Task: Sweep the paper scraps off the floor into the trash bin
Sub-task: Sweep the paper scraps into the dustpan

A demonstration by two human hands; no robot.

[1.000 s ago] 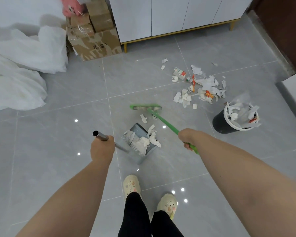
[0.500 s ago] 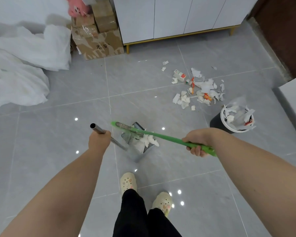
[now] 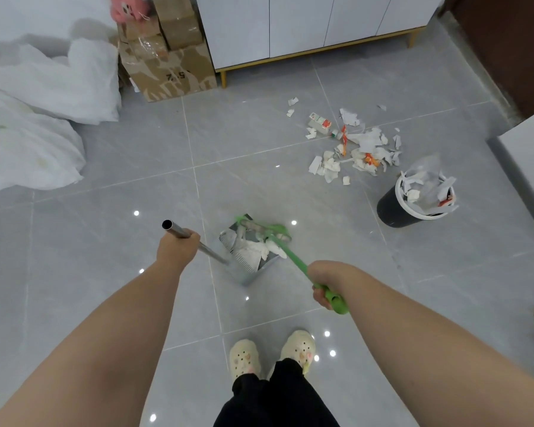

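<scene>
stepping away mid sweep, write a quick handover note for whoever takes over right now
Left hand grips the metal handle of the dustpan; right hand grips the green broom.
The dustpan lies ahead of the feet and already holds some scraps, with the broom head over its mouth.
Trash bin stands to the right, heaped full.
Left to do: empty the pan, then sweep the scrap pile beside the bin.

We're swinging the broom [image 3: 291, 258] back round. Its head [image 3: 264, 230], out on the floor [image 3: 321, 211] past the dustpan [image 3: 249, 262] a second ago and then slung left across it, is now blurring over the pan's far lip. Our right hand [image 3: 322, 285] is dropping closer to us, steepening the handle.
</scene>
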